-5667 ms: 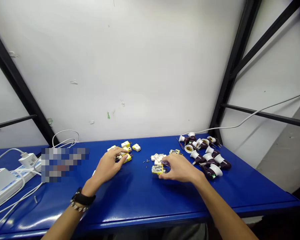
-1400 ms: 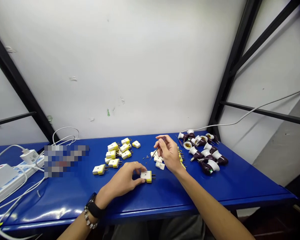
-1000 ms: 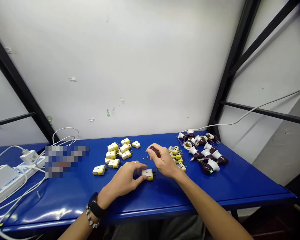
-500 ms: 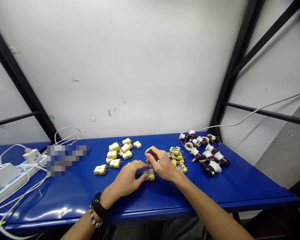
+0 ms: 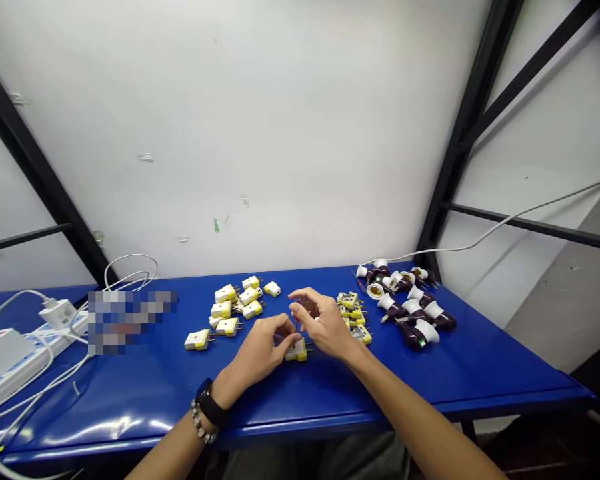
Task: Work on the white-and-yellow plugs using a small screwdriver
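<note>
In the middle of the blue table lies a white-and-yellow two-pin plug [image 5: 297, 351], its pins pointing right. My left hand [image 5: 263, 347] comes from the left, with thumb and index finger closed together at the plug's top. Whatever lies between those fingertips is too small to make out. My right hand [image 5: 325, 327] is bent around a screwdriver with a dark red handle [image 5: 307, 307], held upright over the plug. Its thin shaft runs down to the left fingertips; the tip is hidden.
More white-and-yellow plugs [image 5: 226, 327] lie left of my hands. Opened plugs with bare metal parts [image 5: 361, 333] sit just right. Farther right are dark-red-and-white lamp holders [image 5: 425, 331] and another screwdriver [image 5: 359, 282]. A white power strip [image 5: 45, 353] with cables stands at left.
The fingers of my right hand have loosened and lifted slightly around the screwdriver handle. My left index finger has curled in closer to the thumb. The plug stays in place.
</note>
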`<state>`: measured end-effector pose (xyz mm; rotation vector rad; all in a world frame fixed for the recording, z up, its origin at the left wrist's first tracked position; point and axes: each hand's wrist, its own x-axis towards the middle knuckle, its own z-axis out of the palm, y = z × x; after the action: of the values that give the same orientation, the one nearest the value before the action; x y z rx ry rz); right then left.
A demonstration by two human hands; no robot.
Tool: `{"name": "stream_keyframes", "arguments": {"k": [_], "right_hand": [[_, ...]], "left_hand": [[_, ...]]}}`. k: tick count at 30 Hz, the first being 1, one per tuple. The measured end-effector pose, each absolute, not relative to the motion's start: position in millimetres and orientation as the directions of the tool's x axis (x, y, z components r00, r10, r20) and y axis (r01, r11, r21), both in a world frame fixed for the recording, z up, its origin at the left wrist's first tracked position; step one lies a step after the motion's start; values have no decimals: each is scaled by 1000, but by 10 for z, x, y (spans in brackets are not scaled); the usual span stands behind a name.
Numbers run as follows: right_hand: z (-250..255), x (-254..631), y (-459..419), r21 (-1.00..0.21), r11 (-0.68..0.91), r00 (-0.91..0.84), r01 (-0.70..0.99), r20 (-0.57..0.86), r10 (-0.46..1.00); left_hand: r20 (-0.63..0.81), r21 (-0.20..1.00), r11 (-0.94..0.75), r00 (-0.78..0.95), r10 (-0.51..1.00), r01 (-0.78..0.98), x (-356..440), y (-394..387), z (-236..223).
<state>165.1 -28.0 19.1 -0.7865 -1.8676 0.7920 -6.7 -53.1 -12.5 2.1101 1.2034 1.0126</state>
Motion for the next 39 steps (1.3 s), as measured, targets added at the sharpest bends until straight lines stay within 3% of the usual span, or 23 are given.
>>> {"name": "stream_keyframes", "arguments": {"k": [4, 9, 13, 19, 27, 33, 39], "right_hand": [[192, 1647, -280, -830, 549, -442, 95, 459, 770], [170, 1652, -287, -853, 519, -500, 44, 431, 751], [173, 1654, -282, -856, 515, -413, 35, 457, 787], [215, 1667, -256, -861, 501, -225, -88, 507, 832], [326, 1792, -153, -793, 575, 137, -202, 558, 818], [309, 1800, -170, -816, 549, 55, -178, 549, 834], [324, 1807, -201, -816, 564, 43, -125, 564, 825]], "left_hand": [[365, 705, -517, 377, 851, 485, -58, -536, -129], [369, 651, -464, 284, 885, 601, -25, -523, -142], [350, 601, -455, 295, 889, 657, -86, -566, -103], [200, 598, -396, 348, 916, 697, -192, -681, -22], [244, 734, -356, 264, 933, 579, -192, -489, 107], [123, 663, -323, 327, 937, 675, -215, -51, -80], [123, 672, -286, 278, 953, 683, -230, 51, -61]]}}
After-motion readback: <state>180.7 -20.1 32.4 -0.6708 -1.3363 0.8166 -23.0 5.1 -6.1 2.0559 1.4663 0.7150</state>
